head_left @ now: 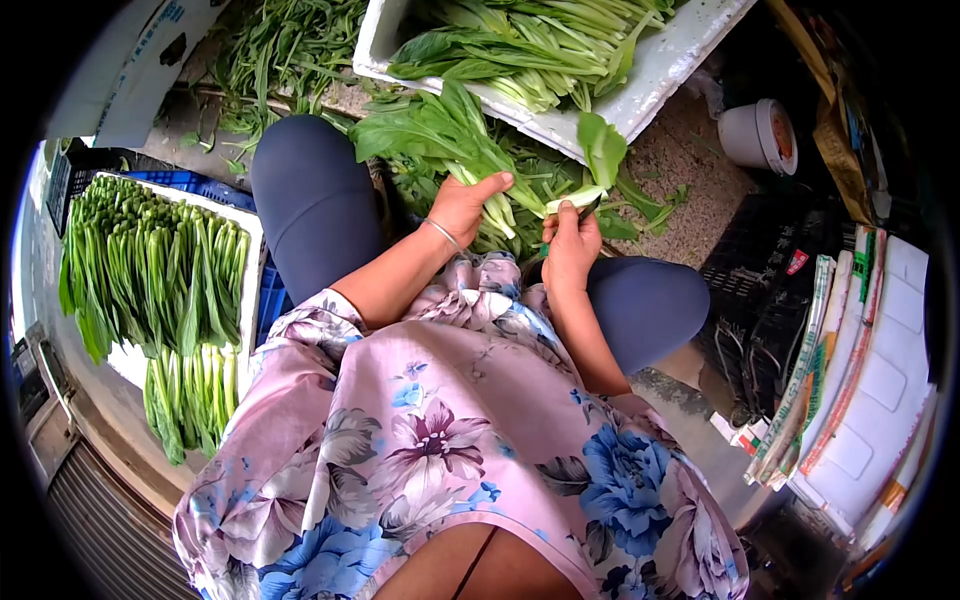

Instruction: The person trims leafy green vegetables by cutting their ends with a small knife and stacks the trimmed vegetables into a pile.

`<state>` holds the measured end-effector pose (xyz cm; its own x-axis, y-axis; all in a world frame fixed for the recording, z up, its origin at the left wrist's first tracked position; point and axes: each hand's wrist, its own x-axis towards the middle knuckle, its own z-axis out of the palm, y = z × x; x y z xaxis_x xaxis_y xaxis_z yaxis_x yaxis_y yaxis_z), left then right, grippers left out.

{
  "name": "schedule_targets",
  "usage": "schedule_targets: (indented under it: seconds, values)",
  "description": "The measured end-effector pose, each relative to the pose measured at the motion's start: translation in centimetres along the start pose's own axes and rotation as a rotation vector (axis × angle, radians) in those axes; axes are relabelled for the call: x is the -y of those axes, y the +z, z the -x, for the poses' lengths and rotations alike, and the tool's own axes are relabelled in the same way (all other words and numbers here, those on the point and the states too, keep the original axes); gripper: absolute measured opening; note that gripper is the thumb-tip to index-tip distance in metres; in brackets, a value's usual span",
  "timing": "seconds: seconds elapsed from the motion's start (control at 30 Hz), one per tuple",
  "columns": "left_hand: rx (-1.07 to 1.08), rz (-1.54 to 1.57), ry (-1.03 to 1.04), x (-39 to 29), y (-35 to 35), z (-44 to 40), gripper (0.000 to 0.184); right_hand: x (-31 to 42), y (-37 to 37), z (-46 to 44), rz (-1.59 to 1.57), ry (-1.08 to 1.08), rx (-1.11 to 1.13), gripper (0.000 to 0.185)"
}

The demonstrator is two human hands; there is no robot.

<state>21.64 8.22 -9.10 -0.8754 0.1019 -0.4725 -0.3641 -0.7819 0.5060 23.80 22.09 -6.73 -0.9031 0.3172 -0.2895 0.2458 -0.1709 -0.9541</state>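
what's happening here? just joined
A person is working through leafy greens by hand. The left grip holds a leafy bunch; the right grip pinches a pale stalk, with what looks like a small dark blade alongside. Whether it is cutting, I can't tell. More greens fill the white foam box ahead, loose leaves lie on the ground, and neatly laid stems are stacked on the person's left.

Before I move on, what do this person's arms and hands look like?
The left hand and right hand are gloveless. A thin, silvery bangle circles the left wrist; none shows on the right. The left sleeve is pink, loose and flower-printed, ending above a bare forearm.
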Motion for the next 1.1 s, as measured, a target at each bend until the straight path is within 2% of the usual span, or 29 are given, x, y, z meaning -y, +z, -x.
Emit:
schedule_targets:
  seconds: [0.03, 0.1, 0.17, 0.2, 0.23, 0.3, 0.33, 0.37, 0.43, 0.47, 0.5, 0.57, 0.67, 0.7, 0.8, 0.97, 1.03, 1.1]
  values:
    - [0.018, -0.04, 0.026, 0.0, 0.1, 0.1, 0.021, 0.3, 0.2, 0.2, -0.137, 0.019, -0.08, 0.01]
    - [0.034, -0.076, 0.053, 0.2, 0.4, 0.3, 0.021, 0.8, 0.2, 0.2, -0.144, 0.035, -0.114, 0.011]
    - [0.002, -0.126, 0.091, 0.3, 0.7, 0.4, 0.02, 1.4, 0.4, 0.3, -0.266, 0.115, -0.238, 0.011]
    - [-0.049, -0.072, 0.072, -0.2, 0.8, 0.4, 0.021, 1.3, -0.6, -1.0, -0.391, 0.249, -0.376, 0.011]
    - [-0.024, 0.001, 0.065, -0.1, -0.5, -0.7, 0.021, 0.4, -2.8, -2.7, -0.552, 0.323, -0.39, 0.015]
    - [0.092, 0.029, 0.013, -1.6, -0.7, -0.3, 0.021, -0.2, -5.8, -4.8, -0.555, 0.297, -0.373, 0.024]
    - [0.094, 0.033, 0.02, -1.8, -0.5, -0.2, 0.021, 0.2, -6.5, -4.6, -0.614, 0.358, -0.193, 0.034]
    - [0.146, 0.028, 0.006, -1.8, -0.2, 0.1, 0.022, 0.1, -6.6, -4.3, -0.612, 0.355, -0.186, 0.034]
    - [0.197, 0.024, -0.011, -1.6, 0.0, 0.2, 0.022, 3.0, -2.6, -1.2, -0.039, 0.455, 0.043, 0.043]
    - [0.219, -0.01, 0.009, -1.4, -0.2, 0.1, 0.024, 3.1, -2.2, -0.8, -0.002, 0.477, 0.237, 0.041]
    - [0.239, -0.046, 0.028, -1.4, -0.1, 0.2, 0.025, 4.0, -1.1, 0.0, -0.066, 0.528, 0.29, 0.038]
    - [0.234, -0.043, 0.011, -1.6, -0.1, 0.6, 0.026, 2.9, -0.9, -0.3, -0.033, 0.421, 0.31, 0.031]
    - [0.249, -0.064, -0.062, -1.4, -0.9, 0.6, 0.023, 3.7, -0.8, -0.8, 0.035, 0.371, 0.289, 0.021]
    - [0.249, -0.062, -0.059, -1.4, -0.7, 0.8, 0.023, 4.4, -0.8, -0.8, -0.027, 0.338, 0.27, 0.023]
    - [0.244, 0.141, -0.189, -1.2, -0.3, 1.2, 0.018, 6.8, -0.2, -0.8, -0.165, 0.22, 0.265, 0.012]
    - [0.345, 0.184, -0.22, -0.4, -1.0, 0.9, 0.022, 10.4, 1.9, -0.8, -0.216, 0.004, 0.289, 0.022]
    - [0.366, 0.2, -0.191, -0.3, -0.9, 0.8, 0.024, 10.6, 2.5, -0.5, -0.029, -0.185, 0.269, 0.025]
    - [0.391, 0.172, -0.155, 0.1, -1.2, 0.6, 0.029, 9.1, 2.7, 0.0, 0.165, -0.259, 0.269, 0.024]
